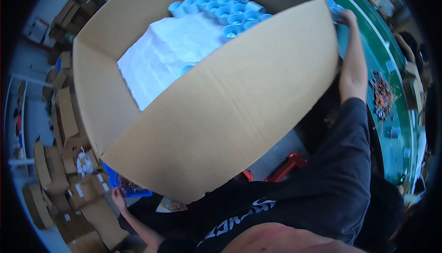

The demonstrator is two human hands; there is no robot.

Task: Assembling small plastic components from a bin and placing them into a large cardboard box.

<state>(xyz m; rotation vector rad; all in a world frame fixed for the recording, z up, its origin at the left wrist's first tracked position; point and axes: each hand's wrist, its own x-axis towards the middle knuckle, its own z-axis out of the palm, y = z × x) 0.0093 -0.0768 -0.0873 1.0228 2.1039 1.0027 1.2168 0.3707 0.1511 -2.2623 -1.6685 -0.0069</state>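
Note:
A large open cardboard box [230, 101] stands in front of me, its near flap raised. Rows of light-blue cups [223, 12] fill the far part inside, beside a crumpled white sheet [170, 46]. One more cup [186, 69] shows partly behind the flap. Beyond the box's right corner, my right hand [347, 18] is closed on a light-blue cup [332, 5] at the green table; its fingertips are partly hidden. At the lower left, my left hand [119, 199] has its fingers bent at the edge of a blue bin [138, 192] with small dark reddish pieces.
The green table [375, 37] curves along the right, with a pile of colourful small parts [383, 95] and a single cup [395, 132]. Stacked cardboard cartons [69, 198] crowd the left floor. A red object [287, 165] lies below the box. Other people sit across the table.

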